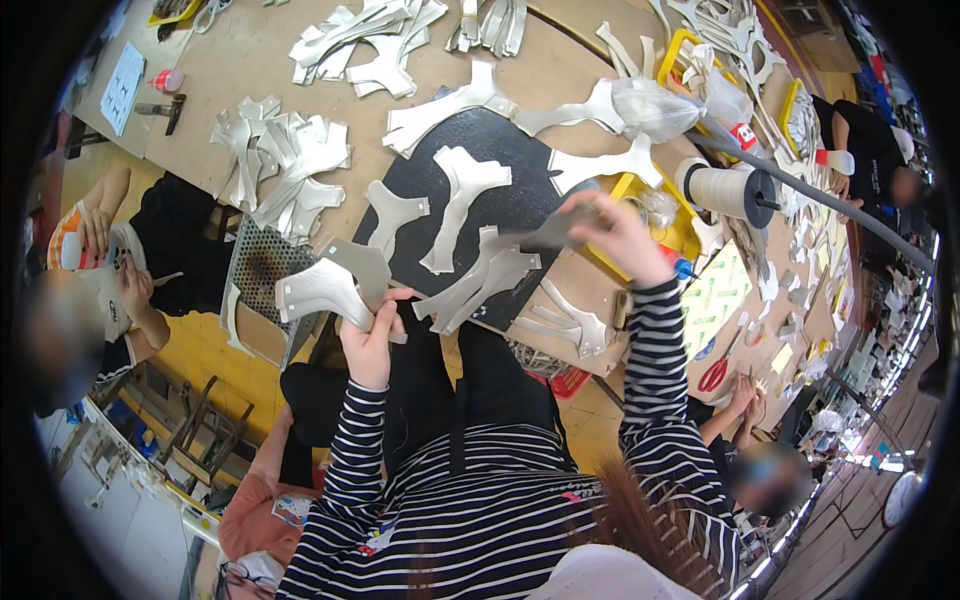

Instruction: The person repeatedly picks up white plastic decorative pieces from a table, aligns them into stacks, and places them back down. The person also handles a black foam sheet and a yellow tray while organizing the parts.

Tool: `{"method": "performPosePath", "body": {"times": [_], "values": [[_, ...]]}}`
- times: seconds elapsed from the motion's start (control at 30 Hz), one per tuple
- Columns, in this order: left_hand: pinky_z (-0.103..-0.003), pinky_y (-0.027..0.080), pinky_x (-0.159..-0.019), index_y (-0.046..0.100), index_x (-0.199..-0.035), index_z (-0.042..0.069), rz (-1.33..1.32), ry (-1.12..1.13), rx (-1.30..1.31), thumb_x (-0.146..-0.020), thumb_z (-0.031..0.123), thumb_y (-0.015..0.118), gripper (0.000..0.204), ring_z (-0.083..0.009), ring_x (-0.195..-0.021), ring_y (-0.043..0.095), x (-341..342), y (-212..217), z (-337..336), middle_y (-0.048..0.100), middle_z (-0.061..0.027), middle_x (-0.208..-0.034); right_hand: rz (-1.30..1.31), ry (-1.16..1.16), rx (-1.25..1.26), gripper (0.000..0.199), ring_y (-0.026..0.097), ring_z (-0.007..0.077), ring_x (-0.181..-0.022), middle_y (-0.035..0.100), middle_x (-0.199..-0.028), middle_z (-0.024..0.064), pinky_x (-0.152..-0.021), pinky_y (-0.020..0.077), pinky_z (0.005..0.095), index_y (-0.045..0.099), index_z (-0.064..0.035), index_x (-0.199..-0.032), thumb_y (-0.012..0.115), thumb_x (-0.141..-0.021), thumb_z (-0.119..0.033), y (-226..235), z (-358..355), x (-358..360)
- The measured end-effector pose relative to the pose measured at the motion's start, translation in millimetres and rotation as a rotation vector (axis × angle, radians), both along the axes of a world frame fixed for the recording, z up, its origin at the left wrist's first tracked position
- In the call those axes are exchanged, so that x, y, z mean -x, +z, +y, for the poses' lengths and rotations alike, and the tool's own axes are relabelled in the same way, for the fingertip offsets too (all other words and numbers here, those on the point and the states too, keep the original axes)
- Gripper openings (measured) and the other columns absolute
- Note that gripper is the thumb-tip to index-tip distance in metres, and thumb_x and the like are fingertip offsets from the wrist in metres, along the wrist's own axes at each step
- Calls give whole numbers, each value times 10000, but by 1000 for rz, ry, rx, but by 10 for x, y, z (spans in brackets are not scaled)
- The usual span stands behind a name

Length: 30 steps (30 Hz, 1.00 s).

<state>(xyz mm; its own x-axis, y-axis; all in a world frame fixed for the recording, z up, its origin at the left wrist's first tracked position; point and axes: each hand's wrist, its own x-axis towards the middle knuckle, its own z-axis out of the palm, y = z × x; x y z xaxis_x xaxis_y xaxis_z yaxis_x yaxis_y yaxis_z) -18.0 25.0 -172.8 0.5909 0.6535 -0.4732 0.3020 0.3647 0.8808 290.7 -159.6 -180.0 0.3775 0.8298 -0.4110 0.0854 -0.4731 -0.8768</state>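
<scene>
Crowded brown worktable (250,70), black mat (500,150)

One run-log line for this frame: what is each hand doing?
left hand: grips grey cut piece | right hand: pinches grey strip over black mat | more cut pieces on mat

I am looking down on a crowded workshop floor, a place of hand assembly. Beyond my hands spreads a long brown worktable (250,60) heaped with silvery grey cut-out pieces (290,160), near a large white spool (725,190), with other seated workers on either side.
</scene>
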Motion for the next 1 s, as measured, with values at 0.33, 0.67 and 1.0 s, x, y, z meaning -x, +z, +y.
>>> {"method": "performPosePath", "body": {"times": [0.33, 0.67, 1.0], "values": [[-207, 359, -565, 634, -1001, -28, 62, -82, 210, -988, 217, 506, 277, -48, -615, 443, -292, -57, -223, 547, 17, -717, -694, -436, 280, 690, 628, 235, -906, 655, -1036, 120, -799, 498, 302, 505, -174, -1338, 715, -700, -16, -740, -361, -967], [-198, 401, -575, 627, -1016, -9, -15, -347, 230, -980, 174, 495, 229, -38, -610, 466, -611, -18, -476, 698, -45, -887, -748, -450, 52, 365, 534, 253, -1129, 581, -1195, 75, -969, 334, 462, 611, -142, -1166, 674, -806, -133, -241, -317, 534], [-201, 442, -560, 581, -1176, -55, 241, -731, 281, -948, 117, 546, 287, -50, -607, 541, -419, -225, -921, 709, -102, -922, 454, -919, -53, 210, 551, 76, -732, 617, -799, 11, -712, 454, 234, 619, 9, -1043, 653, -862, -93, -461, -857, 2155]]}}
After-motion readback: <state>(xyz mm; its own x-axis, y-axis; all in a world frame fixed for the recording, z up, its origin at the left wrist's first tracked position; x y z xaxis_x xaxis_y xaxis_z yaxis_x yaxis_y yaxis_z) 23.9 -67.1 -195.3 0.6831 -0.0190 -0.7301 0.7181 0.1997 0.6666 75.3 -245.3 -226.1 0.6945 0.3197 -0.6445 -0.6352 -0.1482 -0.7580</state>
